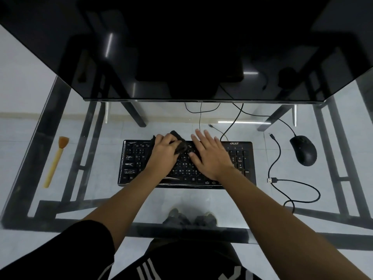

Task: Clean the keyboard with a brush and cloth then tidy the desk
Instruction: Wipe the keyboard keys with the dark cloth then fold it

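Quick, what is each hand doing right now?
Left hand: closed around the dark cloth on the keyboard.
Right hand: open, fingers flat on the keyboard.

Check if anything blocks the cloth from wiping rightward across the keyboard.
Yes: the right hand lies flat on the keyboard just right of the cloth, which the left hand grips. Nothing else sits on the keys.

The keyboard's (141,164) middle keys are covered by both hands: the left hand (163,152) hides most of the dark cloth (180,145) it grips, and the right hand (210,156) lies flat beside it. Most of the keyboard's legends are too small to read. Behind the keyboard, the monitor (181,47) is cut off by the top edge and hides where the cables (236,116) lead.
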